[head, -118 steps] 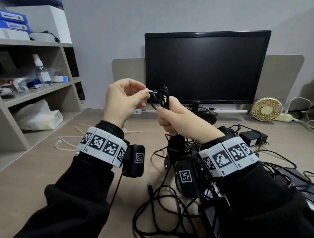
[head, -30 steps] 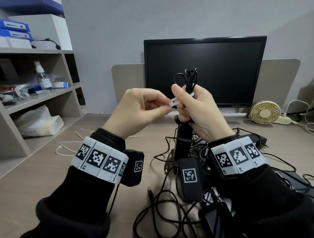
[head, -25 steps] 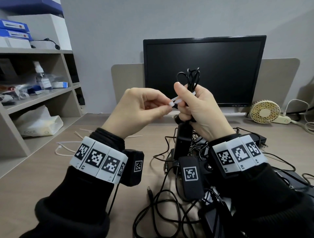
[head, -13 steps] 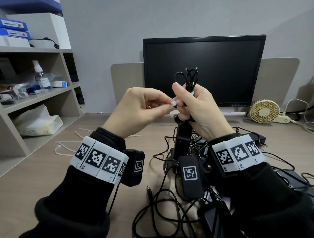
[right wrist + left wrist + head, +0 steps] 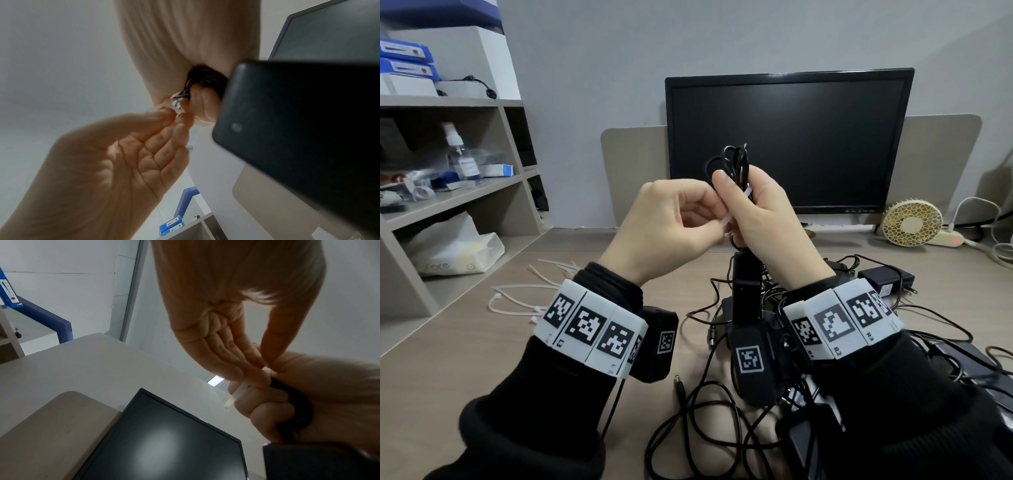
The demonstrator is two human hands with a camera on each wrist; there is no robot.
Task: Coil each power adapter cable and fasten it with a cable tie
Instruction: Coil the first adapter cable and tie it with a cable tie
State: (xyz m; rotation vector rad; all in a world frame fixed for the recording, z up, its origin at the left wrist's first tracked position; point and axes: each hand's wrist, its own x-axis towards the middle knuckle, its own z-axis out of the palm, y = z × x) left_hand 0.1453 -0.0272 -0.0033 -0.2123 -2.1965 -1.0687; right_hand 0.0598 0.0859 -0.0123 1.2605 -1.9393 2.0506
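My right hand (image 5: 756, 212) grips a coiled black cable (image 5: 736, 161) upright in front of the monitor; its black adapter brick (image 5: 746, 291) hangs below the fist. A white cable tie (image 5: 736, 205) runs around the bundle. My left hand (image 5: 674, 219) pinches the tie's end against the right fingers. In the left wrist view the tie's tail (image 5: 236, 395) sticks out below my left fingertips (image 5: 246, 366), beside the coil (image 5: 298, 405). In the right wrist view the left fingertips (image 5: 174, 116) pinch the tie (image 5: 177, 105) at the cable bundle (image 5: 203, 78), with the brick (image 5: 308, 129) close to the lens.
Loose white cable ties (image 5: 524, 298) lie on the desk (image 5: 448, 359) at the left. A tangle of black cables (image 5: 709, 411) and more adapters (image 5: 883, 277) lies centre and right. A dark monitor (image 5: 787, 144), a small fan (image 5: 911, 222) and shelves (image 5: 448, 192) stand behind.
Both hands rose slightly and the left hand closed in on the right. The tie now lies diagonally down the bundle, with the left fingers pinching its lower end.
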